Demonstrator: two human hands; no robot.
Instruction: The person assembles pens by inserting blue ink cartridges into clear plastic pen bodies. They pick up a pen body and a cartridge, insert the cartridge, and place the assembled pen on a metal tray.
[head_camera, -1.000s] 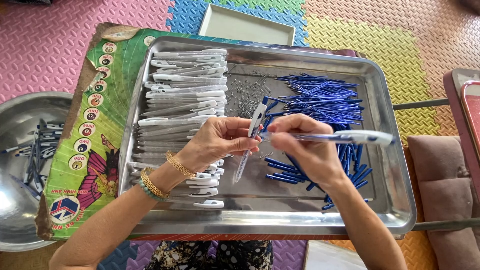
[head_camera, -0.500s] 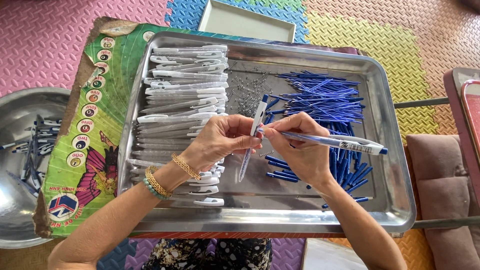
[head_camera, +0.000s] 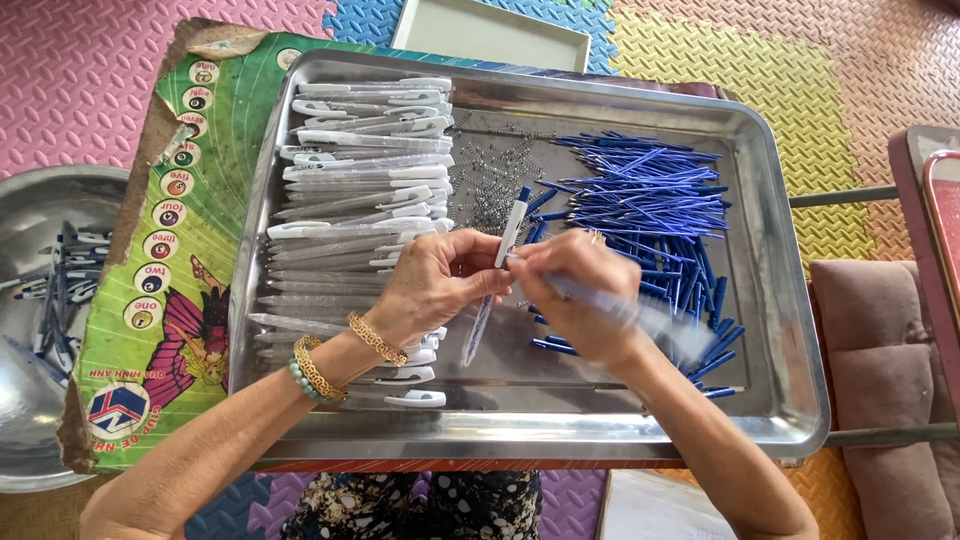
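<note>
Two hands meet over the tray, a pen barrel pinched between them.

The left hand (head_camera: 432, 285) has its fingers clenched on a white barrel (head_camera: 497, 275), long axis running 1 to 7 o'clock, blue tip up. The right hand (head_camera: 578, 295) sits touching at 3 o'clock, grasping a blurred pen (head_camera: 640, 315) that points to 4. Refills (head_camera: 650, 200) lie at 1 o'clock in the tray (head_camera: 790, 330); loose barrels (head_camera: 360, 160) at 10.

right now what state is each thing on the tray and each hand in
left hand: grips a white pen barrel, tilted
right hand: pinches a blurred pen
white pen barrels: stacked on the left
blue refills: heaped on the right
steel tray: flat
</note>
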